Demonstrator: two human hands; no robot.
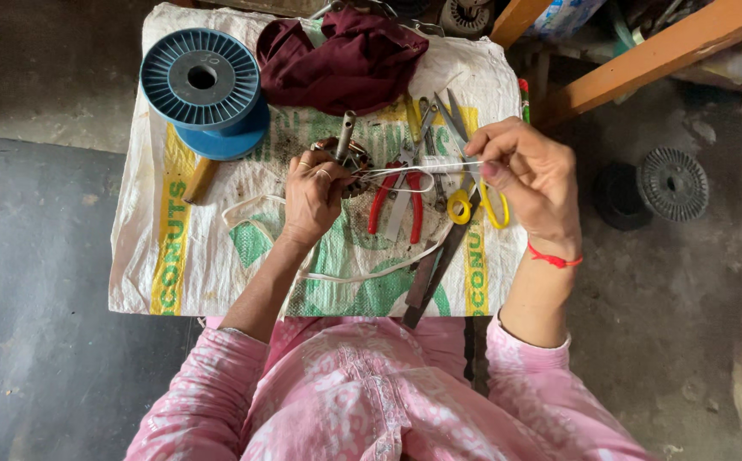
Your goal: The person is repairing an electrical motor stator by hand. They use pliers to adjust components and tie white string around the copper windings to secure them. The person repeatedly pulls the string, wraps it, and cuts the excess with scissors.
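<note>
Holding a small motor armature (347, 156) by its wound core, the left hand (313, 195) had its fingers curled tightly around the part, whose steel shaft (344, 134) stuck up toward the blue empty spool (205, 90). The right hand (531, 173) pinched the end of a thin white sleeve or cord (422, 168) between thumb and fingertips, drawn taut across to the armature. Both hands hovered just above a small table covered by a white printed sack (217, 256).

Beneath the stretched cord lay red-handled pliers (394, 203), yellow-handled scissors (473, 201), a flat file (436, 273) and other small steel tools. A maroon cloth (341, 58) sat at the far edge beside the spool, and a loose loop of white cord (371, 271) trailed across the sack.

Judging by the armature, copper windings seemed already in place, while the tying or sleeving looked only partly done; how many slots remained I could not tell.
</note>
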